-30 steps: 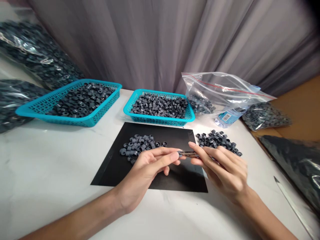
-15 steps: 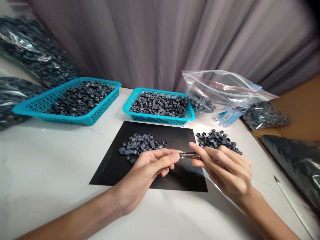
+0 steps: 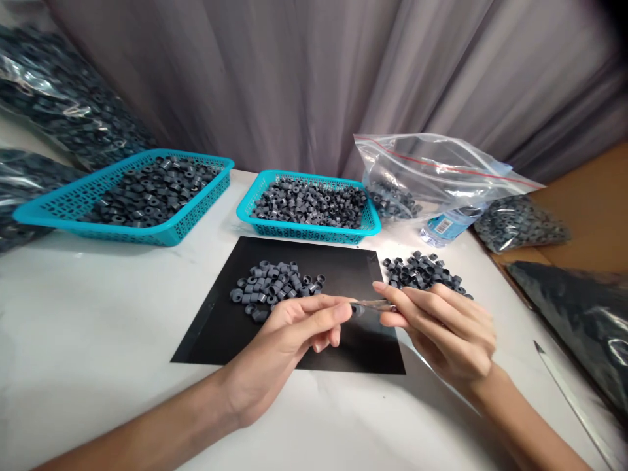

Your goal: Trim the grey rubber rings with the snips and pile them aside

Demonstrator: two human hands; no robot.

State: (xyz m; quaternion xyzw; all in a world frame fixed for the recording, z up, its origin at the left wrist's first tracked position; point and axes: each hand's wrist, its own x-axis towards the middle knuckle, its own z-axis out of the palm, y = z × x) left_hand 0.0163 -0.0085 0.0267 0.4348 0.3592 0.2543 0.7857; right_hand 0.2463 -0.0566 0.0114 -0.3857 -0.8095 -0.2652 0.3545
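Note:
My left hand [image 3: 304, 327] pinches a small dark grey plastic ring [image 3: 355, 309] between thumb and forefinger, its far side just showing past the fingertips. In my right hand [image 3: 446, 327] is a small metal tool with two thin jaws [image 3: 375, 304], whose tips meet the ring. Its handle is hidden by my fingers, so I cannot tell its exact kind. Beneath my hands lies a black mat [image 3: 206, 337], bearing a pile of grey rings [image 3: 275, 281]. A second pile of rings [image 3: 417, 269] sits on the white table beyond my right hand.
Two blue baskets [image 3: 171, 232] [image 3: 307, 233] of grey parts stand at the back. An open zip bag [image 3: 417, 163] leans by a water bottle [image 3: 444, 227]. More filled bags [image 3: 63, 98] flank both sides. A pointed strip [image 3: 564, 386] lies at right.
The tool's jaws look more spread at the ring than before. Both hands keep nearly the same place, and the whole view has shifted slightly.

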